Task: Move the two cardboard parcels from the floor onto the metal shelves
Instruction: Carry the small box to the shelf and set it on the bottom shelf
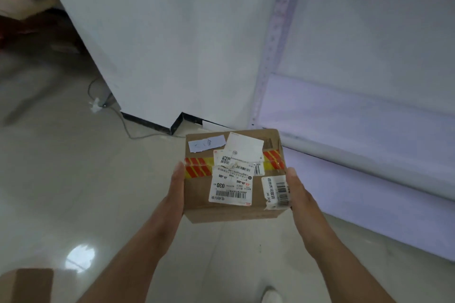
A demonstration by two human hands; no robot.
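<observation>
I hold a small brown cardboard parcel (197, 194) in the air above the floor, its top covered with white shipping labels and a red-and-yellow tape strip. My left hand (176, 188) presses its left side and my right hand (296, 192) presses its right side. A second cardboard parcel (27, 284) lies on the floor at the bottom left corner, only partly in view. The white metal shelves (357, 115) stand to the right, with a perforated upright post (275, 39) and two low shelf boards just beyond the held parcel.
A white wall corner (172, 44) with a black skirting strip (157, 125) stands straight ahead. A thin cable (123, 118) and a white plug lie on the glossy tiled floor to its left. My shoe (270, 296) shows at the bottom edge.
</observation>
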